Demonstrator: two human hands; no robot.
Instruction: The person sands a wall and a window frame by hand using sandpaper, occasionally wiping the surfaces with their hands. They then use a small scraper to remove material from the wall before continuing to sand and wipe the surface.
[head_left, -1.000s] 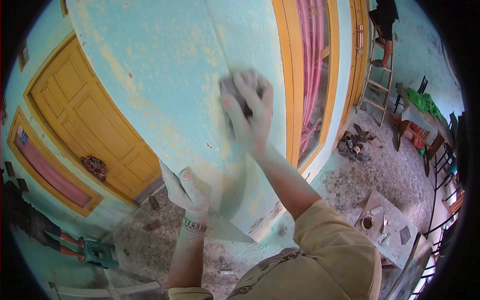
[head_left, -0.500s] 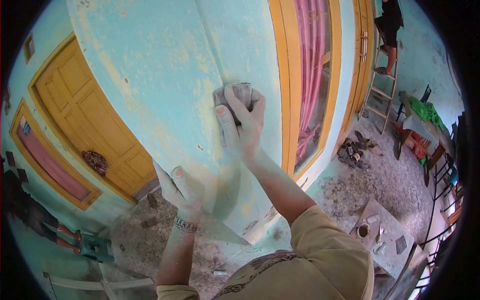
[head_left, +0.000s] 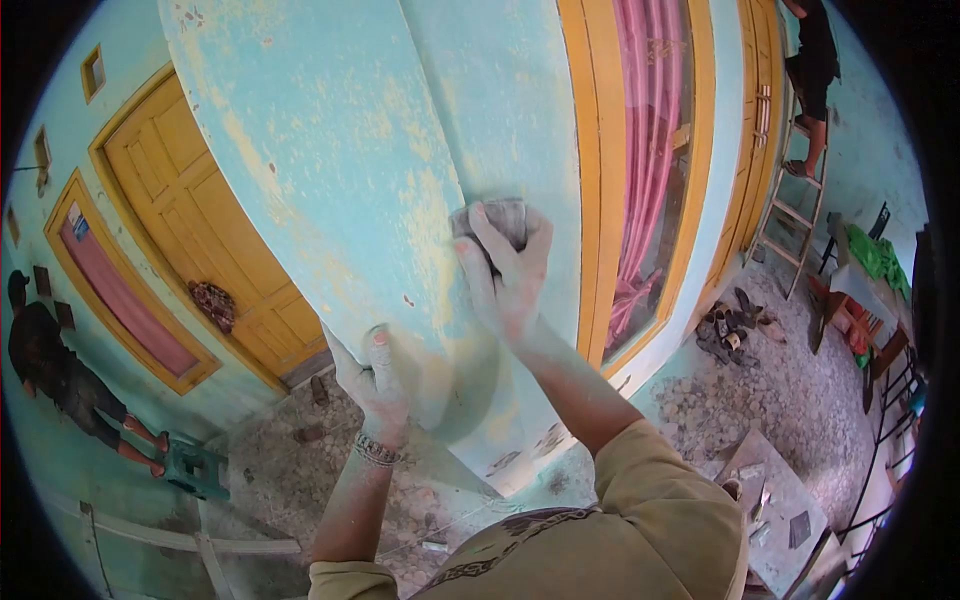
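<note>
My right hand (head_left: 510,275) is closed on a dark grey, folded piece of sandpaper (head_left: 508,218) and presses it to the pale blue wall (head_left: 345,190), beside a vertical step in its surface. Yellowish worn patches and small chips mark the paint there. Lower left, my left hand (head_left: 372,385) rests at the wall's corner edge, its thumb stretched apart on the face and its other fingers along the side, partly hidden. It holds nothing. Pale dust coats both hands, and a patterned bracelet (head_left: 377,449) circles the left wrist.
A yellow-framed window (head_left: 650,170) is right of the wall; a yellow door (head_left: 200,220) is left. One person stands on a ladder (head_left: 790,215), another on a green stool (head_left: 195,468). Shoes (head_left: 728,328) lie on the floor near a low table (head_left: 775,540) with tools.
My right hand with the sandpaper has slid slightly down the wall. My left hand stays at the corner edge. The whole view has shifted, so the surroundings appear farther right and lower.
</note>
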